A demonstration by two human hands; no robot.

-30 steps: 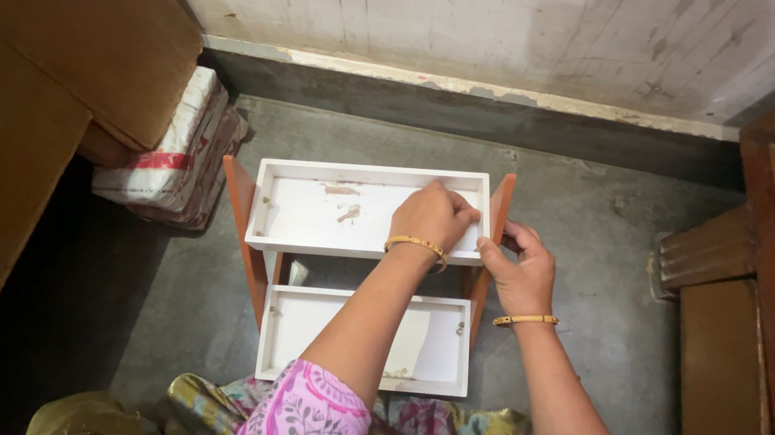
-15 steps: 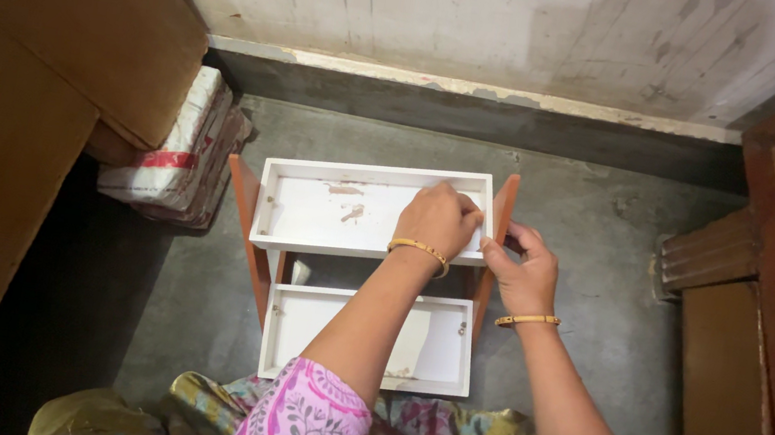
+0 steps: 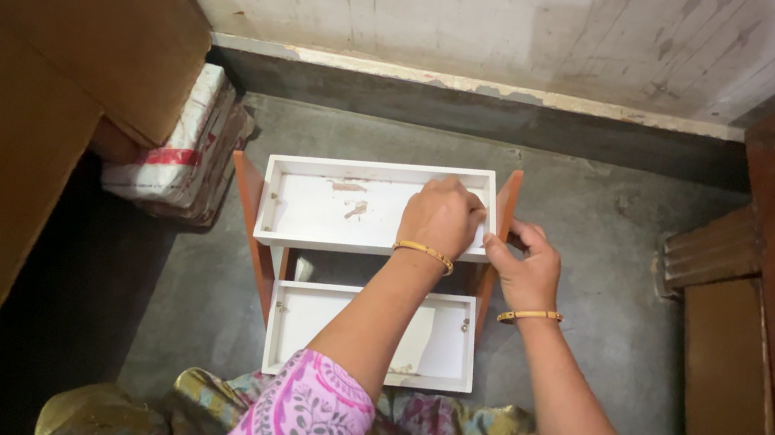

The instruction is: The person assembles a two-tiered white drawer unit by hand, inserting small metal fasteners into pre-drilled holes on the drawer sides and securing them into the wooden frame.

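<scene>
The left hand [image 3: 443, 217] is laid palm-down over the right end of the upper white tray [image 3: 358, 211], its fingers curled over the tray's far rim near the right corner; the grip is half closed, and whether anything small is pinched beneath the fingers cannot be told. A gold bangle [image 3: 423, 251] is worn at that wrist, and a pink patterned sleeve [image 3: 303, 423] covers the upper arm.

The right hand [image 3: 524, 267] is set just beside the left, at the tray's right end, with its fingers closed around the upright reddish-brown side panel [image 3: 506, 209] of the small rack (the thumb points toward the left hand, nearly touching it). A second bangle is seen at that wrist.

The upper tray sits between the rack's two brown side panels, the left panel [image 3: 249, 213] slanting outward. The tray's inside is bare apart from a few brownish marks. Directly below and nearer the person, a lower white tray [image 3: 302, 322] is seen, partly hidden by the left forearm.

The rack stands on a grey concrete floor [image 3: 607, 238]. To its left, a stack of folded white sacks [image 3: 182, 153] lies against dark wooden furniture.
</scene>
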